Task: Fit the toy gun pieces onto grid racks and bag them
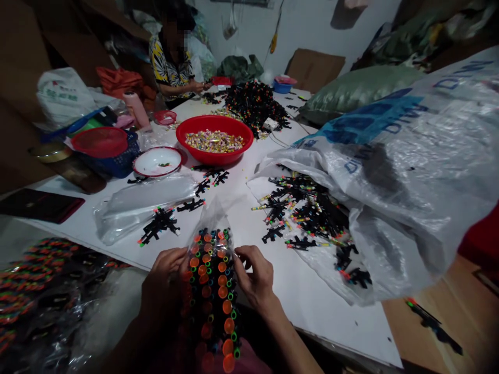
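Between my hands is a clear plastic bag (210, 291) packed with rows of small black toy guns, their orange and green tips facing up. My left hand (166, 272) grips the bag's left edge near its upper end, its fingertips partly hidden behind the plastic. On the opposite edge, my right hand (254, 270) pinches the plastic between thumb and fingers. The bag's loose mouth (218, 210) points away from me over the white table (273, 291). A little pile of loose toy guns (159, 226) lies beyond my left hand.
A white sack (405, 182) spills toy guns (312, 208) at right. Flat clear bags (144, 202) lie at left, near a white bowl (158, 162). A red basin (214, 140) holds small colourful pieces. Across the table, a person (173, 62) sits by a large black heap (255, 104).
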The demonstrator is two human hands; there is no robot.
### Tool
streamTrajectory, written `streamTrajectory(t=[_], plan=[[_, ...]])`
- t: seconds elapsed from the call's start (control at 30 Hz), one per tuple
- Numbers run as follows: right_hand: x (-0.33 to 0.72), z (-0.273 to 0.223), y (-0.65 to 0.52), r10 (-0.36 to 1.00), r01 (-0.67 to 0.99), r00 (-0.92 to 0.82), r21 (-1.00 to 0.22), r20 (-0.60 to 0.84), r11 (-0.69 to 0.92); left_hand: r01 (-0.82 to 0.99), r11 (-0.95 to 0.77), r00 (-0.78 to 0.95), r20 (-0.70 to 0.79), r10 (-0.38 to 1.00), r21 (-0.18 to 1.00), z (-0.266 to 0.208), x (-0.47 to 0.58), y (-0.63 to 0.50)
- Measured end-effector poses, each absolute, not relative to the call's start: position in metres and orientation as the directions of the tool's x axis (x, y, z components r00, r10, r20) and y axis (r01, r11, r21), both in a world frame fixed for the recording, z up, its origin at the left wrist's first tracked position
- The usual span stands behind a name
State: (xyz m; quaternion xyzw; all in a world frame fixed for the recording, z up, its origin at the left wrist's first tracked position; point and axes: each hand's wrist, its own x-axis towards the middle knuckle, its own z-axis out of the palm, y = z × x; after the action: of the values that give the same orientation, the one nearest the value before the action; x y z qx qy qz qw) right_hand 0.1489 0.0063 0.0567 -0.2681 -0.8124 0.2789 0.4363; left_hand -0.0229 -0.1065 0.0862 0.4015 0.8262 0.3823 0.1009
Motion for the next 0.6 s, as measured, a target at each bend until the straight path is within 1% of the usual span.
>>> streamTrajectory(t=[0.07,0.13,0.2,0.37,0.5,0.6], plan=[[0.146,0.062,0.005,0.684,0.155,-0.458,-0.707,0.568,0.690,0.635,0.348,-0.613,0.177,0.770,0.690,0.089,-0.024,-0.110],[0.145,0.067,0.003,0.691,0.137,-0.457,-0.724,0.560,0.676,0.671,0.309,-0.554,0.178,0.813,0.674,0.090,-0.027,-0.114],[0.146,0.073,0.000,0.674,0.127,-0.474,-0.714,0.567,0.689,0.678,0.289,-0.526,0.171,0.833,0.676,0.091,-0.029,-0.119],[0.156,0.086,-0.011,0.576,0.090,-0.596,-0.666,0.560,0.741,0.610,0.227,-0.497,0.143,0.856,0.759,0.092,-0.030,-0.135],[0.172,0.092,-0.018,0.548,0.076,-0.681,-0.697,0.486,0.713,0.563,0.173,-0.418,0.098,0.903,0.808,0.090,-0.030,-0.152],[0.187,0.099,-0.022,0.497,0.090,-0.789,-0.733,0.361,0.674,0.501,0.101,-0.349,0.094,0.932,0.860,0.091,-0.028,-0.164]])
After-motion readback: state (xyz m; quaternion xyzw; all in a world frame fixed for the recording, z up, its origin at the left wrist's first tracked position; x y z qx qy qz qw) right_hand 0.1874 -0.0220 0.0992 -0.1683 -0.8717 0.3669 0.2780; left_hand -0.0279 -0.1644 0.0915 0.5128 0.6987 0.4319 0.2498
